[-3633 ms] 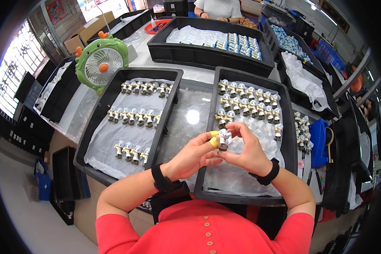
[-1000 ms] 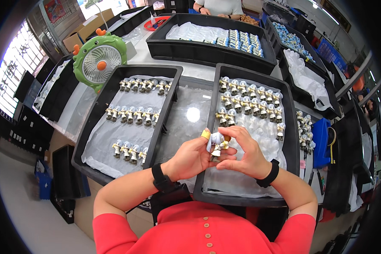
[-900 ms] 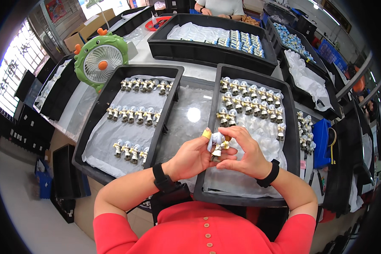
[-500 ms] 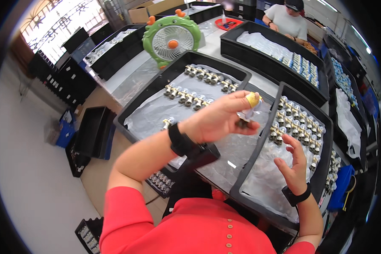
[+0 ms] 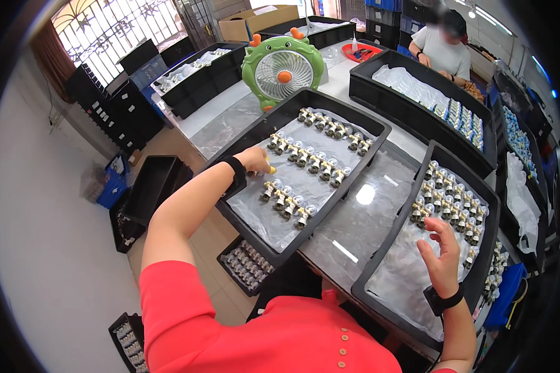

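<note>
My left hand point(image 5: 254, 160) is at the left side of the near tray point(image 5: 242, 233), pinching a small figurine point(image 5: 271, 168). Only a yellow bit of it shows past my fingertips; my hand hides the rest. Rows of small white-and-yellow figurines point(image 5: 302, 154) with dark bases and clear, shiny tops stand on the tray's pale sheet. Over the right tray point(image 5: 362, 280), my right hand point(image 5: 440, 258) hovers with fingers curved and apart, holding nothing. Close by its fingertips stand more of these figurines point(image 5: 449, 199) in tight rows.
A green animal-shaped fan point(image 5: 284, 71) stands behind the near tray. At the back right, a person point(image 5: 445, 50) sits beyond a black tray point(image 5: 410, 99) holding blue-and-white pieces. A red dish point(image 5: 361, 52) lies near it. Empty black trays point(image 5: 157, 186) are on the floor at left.
My left hand has swung left with the figurine, from the gap between the trays to the near tray's left side. My right hand stays over the right tray. The view has shifted slightly.
</note>
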Demonstrator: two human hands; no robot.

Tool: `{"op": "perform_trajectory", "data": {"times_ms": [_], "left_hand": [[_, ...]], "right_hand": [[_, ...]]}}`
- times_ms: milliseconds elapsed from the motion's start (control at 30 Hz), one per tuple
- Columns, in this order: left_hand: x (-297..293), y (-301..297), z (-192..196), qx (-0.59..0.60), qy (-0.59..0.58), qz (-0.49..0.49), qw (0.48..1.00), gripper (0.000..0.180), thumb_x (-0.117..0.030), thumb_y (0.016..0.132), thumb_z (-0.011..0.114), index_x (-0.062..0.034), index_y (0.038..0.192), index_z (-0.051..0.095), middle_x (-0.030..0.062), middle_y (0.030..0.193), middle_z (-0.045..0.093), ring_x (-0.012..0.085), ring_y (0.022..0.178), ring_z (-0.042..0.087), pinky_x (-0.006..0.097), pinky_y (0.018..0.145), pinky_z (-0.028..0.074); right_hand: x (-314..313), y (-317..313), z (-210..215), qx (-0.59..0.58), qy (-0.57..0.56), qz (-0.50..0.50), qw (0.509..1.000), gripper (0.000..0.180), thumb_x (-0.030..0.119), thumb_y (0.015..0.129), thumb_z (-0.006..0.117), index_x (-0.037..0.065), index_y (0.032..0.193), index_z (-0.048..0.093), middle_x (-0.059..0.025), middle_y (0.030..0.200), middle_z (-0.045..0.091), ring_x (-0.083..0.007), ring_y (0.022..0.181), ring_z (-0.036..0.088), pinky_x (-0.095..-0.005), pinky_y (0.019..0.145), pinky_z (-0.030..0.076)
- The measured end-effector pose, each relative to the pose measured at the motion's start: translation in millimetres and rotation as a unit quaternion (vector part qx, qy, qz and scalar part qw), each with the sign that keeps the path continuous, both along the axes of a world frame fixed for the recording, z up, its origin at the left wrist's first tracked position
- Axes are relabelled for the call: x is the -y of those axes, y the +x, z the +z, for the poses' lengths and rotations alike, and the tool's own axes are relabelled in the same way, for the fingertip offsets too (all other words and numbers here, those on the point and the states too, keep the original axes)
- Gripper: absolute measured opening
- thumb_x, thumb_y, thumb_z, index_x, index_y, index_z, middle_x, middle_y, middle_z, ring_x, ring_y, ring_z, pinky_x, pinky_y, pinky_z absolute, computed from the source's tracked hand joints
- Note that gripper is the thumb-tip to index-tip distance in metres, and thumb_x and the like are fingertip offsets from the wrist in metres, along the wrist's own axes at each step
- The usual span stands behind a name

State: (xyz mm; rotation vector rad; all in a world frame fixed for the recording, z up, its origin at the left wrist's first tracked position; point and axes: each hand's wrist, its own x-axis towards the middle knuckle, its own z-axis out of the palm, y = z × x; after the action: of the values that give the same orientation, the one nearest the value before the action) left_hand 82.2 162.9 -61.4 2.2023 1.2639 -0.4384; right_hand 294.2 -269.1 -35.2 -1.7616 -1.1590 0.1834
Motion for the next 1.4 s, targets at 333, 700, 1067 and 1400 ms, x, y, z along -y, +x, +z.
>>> {"op": "perform_trajectory", "data": {"times_ms": [333, 700, 1067, 1400], "left_hand": [[-9, -9, -6, -0.035, -0.095, -0.041, 0.994, 0.053, -0.01, 0.074, 0.067, -0.007, 0.125, 0.053, 0.0075, 0.093, 0.059, 0.0149, 0.075, 0.06, 0.027, 0.061, 0.051], [-24, -23, -34, 0.049, -0.023, -0.089, 0.995, 0.036, -0.008, 0.065, 0.072, -0.001, 0.1, 0.066, 0.0104, 0.079, 0.066, 0.0184, 0.065, 0.063, 0.029, 0.056, 0.05], [58, -25, 25, 0.27, 0.231, -0.107, 0.929, 0.03, -0.009, 0.069, 0.07, -0.0018, 0.091, 0.052, 0.0164, 0.077, 0.063, 0.0346, 0.076, 0.062, 0.04, 0.067, 0.049], [89, -20, 36, 0.42, 0.255, -0.106, 0.864, 0.047, -0.004, 0.074, 0.066, -0.0073, 0.119, 0.055, 0.0077, 0.076, 0.046, 0.0181, 0.063, 0.049, 0.031, 0.059, 0.044]], "right_hand": [[-1, 2, 3, 0.033, 0.001, 0.009, 0.999, 0.026, 0.002, 0.075, 0.065, 0.003, 0.101, 0.063, -0.0107, 0.108, 0.062, -0.0212, 0.095, 0.058, -0.0294, 0.077, 0.045], [-2, 2, 2, 0.03, -0.005, 0.017, 0.999, 0.023, 0.002, 0.076, 0.065, 0.003, 0.098, 0.064, -0.0102, 0.105, 0.063, -0.0206, 0.092, 0.059, -0.0288, 0.075, 0.045], [0, 4, 2, 0.026, 0.001, 0.013, 1.0, 0.021, 0.002, 0.075, 0.065, 0.003, 0.097, 0.065, -0.0109, 0.101, 0.065, -0.0217, 0.088, 0.061, -0.0295, 0.074, 0.046], [2, 3, 1, 0.017, 0.002, 0.016, 1.0, 0.021, 0.001, 0.075, 0.065, 0.001, 0.096, 0.065, -0.0111, 0.097, 0.065, -0.0206, 0.084, 0.061, -0.0289, 0.072, 0.046]]}}
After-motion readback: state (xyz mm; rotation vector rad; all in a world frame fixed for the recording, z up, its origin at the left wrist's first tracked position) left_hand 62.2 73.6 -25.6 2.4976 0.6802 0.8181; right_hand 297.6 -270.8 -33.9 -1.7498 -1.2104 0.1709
